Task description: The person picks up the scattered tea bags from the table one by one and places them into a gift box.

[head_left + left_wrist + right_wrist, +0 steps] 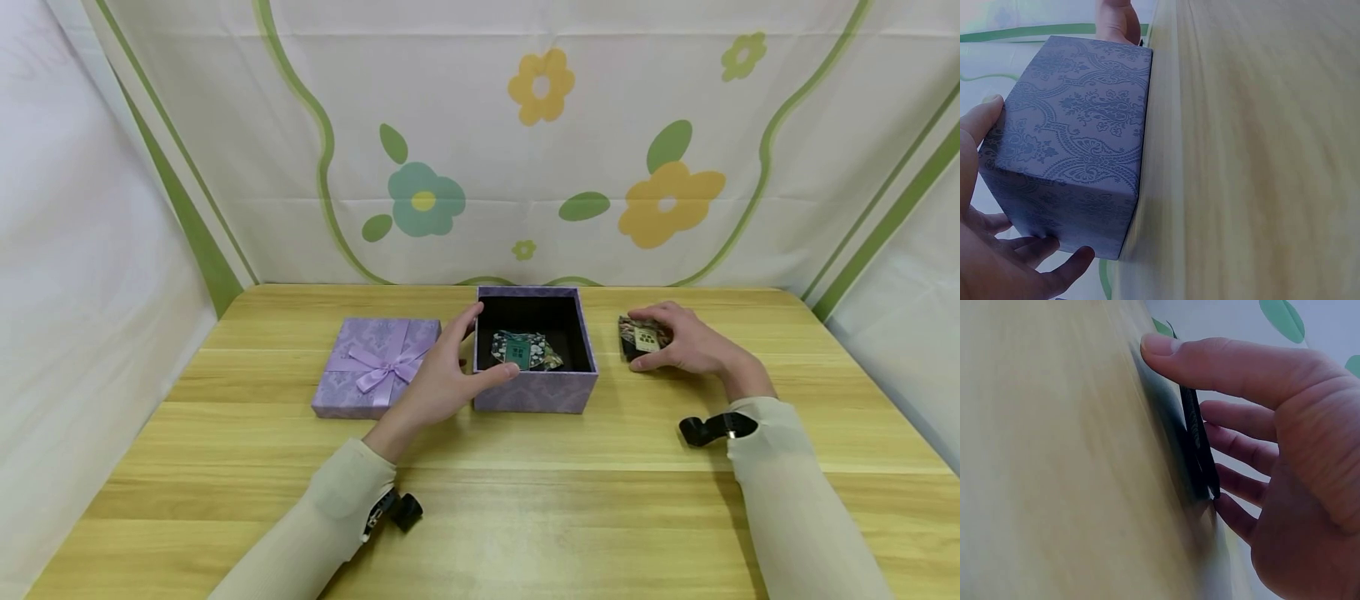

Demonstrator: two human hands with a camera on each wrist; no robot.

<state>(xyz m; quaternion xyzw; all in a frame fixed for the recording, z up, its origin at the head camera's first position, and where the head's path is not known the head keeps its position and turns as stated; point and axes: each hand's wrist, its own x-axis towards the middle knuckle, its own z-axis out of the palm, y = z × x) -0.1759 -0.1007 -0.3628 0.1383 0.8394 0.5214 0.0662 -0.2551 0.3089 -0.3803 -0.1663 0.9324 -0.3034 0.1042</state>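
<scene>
A purple damask-patterned gift box (536, 393) stands lidless, its black inside showing. My left hand (442, 371) holds its near left corner, thumb on the front rim and fingers along the left wall. In the left wrist view those fingers touch the box (1079, 112). Inside lies a dark floral packet (534, 348) with a green label, partly covering a yellowish one (552, 358). Right of the box, my right hand (686, 340) grips a flat patterned packet (647, 337) with a pale yellow label, thumb at the near edge, fingers at the far edge. Edge-on, it appears as a dark strip (1196, 434) close to the tabletop.
The matching purple lid (341, 392) with a ribbon bow (386, 367) lies left of the box, behind my left hand. All of it sits on a wooden table (555, 508). A flower-printed cloth (480, 125) hangs along the table's back edge, with white cloth at both sides.
</scene>
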